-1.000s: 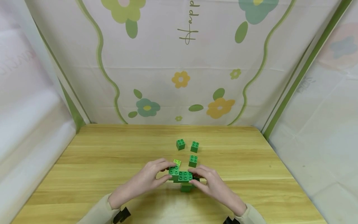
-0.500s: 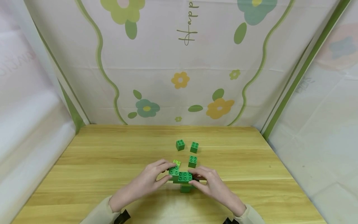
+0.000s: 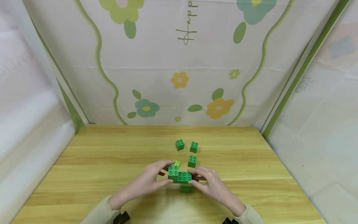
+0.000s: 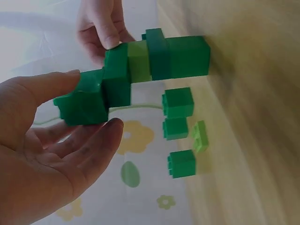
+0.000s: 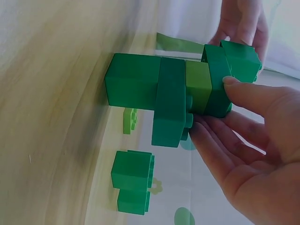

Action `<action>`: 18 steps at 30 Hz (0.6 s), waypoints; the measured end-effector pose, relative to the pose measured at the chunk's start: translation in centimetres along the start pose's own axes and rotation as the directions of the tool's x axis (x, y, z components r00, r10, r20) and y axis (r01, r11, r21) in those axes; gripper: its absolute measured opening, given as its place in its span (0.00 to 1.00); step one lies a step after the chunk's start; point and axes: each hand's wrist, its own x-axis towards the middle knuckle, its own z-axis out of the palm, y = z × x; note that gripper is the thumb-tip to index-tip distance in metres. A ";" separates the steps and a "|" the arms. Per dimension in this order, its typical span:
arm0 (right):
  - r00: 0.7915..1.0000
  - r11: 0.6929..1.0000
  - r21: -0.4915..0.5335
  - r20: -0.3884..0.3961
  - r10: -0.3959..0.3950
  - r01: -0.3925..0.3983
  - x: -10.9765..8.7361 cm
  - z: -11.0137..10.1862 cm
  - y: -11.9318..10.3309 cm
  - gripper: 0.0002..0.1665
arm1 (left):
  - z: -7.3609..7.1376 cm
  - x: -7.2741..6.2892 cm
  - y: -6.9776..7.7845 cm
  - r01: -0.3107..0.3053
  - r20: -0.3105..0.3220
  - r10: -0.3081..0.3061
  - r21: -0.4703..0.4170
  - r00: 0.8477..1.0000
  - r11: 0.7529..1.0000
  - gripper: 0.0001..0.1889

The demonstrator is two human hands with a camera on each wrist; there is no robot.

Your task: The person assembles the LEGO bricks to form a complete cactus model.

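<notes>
A stack of toy building bricks stands upright at the table's front middle. From the bottom come a green brick [image 5: 133, 80], a dark green brick [image 5: 169, 101], a light green brick [image 5: 197, 86] and a longer green brick [image 3: 185, 176]. A square green brick [image 3: 173, 175] sits on the longer brick's left end. My right hand [image 3: 210, 181] pinches the longer brick between thumb and fingers. My left hand [image 3: 151, 176] surrounds the square brick loosely. Its thumb is at the front face; its index finger appears slightly apart behind.
Three loose green bricks, one at the far left [image 3: 180, 145], one at the far right [image 3: 194, 147] and one nearer [image 3: 192, 161], lie beyond the stack. A light green brick [image 3: 176, 162] lies just behind it. A flower-printed cloth [image 3: 156, 74] hangs behind the wooden table [image 3: 112, 140].
My left thumb and index finger have spread apart, and the index finger has come off the square brick's top, uncovering its studs. The right hand keeps its hold.
</notes>
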 end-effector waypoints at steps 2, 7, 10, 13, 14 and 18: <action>1.000 1.000 -0.001 0.005 0.011 -0.011 0.0 0.0 0.0 0.21 | 0.5 0.1 -0.4 0.063 0.028 -0.062 -0.038 0.998 0.997 0.30; 1.000 1.000 -0.001 0.011 0.017 -0.017 -0.1 0.1 0.0 0.21 | 1.8 0.6 -1.4 0.208 0.087 -0.195 -0.175 0.977 0.962 0.34; 1.000 1.000 0.000 0.013 0.018 -0.018 -0.2 0.1 0.1 0.21 | 2.6 0.9 -1.9 0.249 0.106 -0.229 -0.249 0.968 0.936 0.36; 1.000 1.000 -0.007 0.013 0.028 -0.028 -0.2 0.1 0.1 0.21 | 3.4 1.1 -2.5 0.259 0.113 -0.235 -0.294 0.965 0.920 0.37; 1.000 1.000 -0.012 0.011 0.028 -0.028 -0.2 0.2 0.0 0.22 | 3.6 1.2 -2.7 0.258 0.116 -0.233 -0.305 0.965 0.917 0.37; 1.000 0.999 -0.020 0.009 0.028 -0.028 -0.1 0.3 0.0 0.22 | 4.4 1.2 -3.2 0.255 0.127 -0.225 -0.325 0.966 0.911 0.32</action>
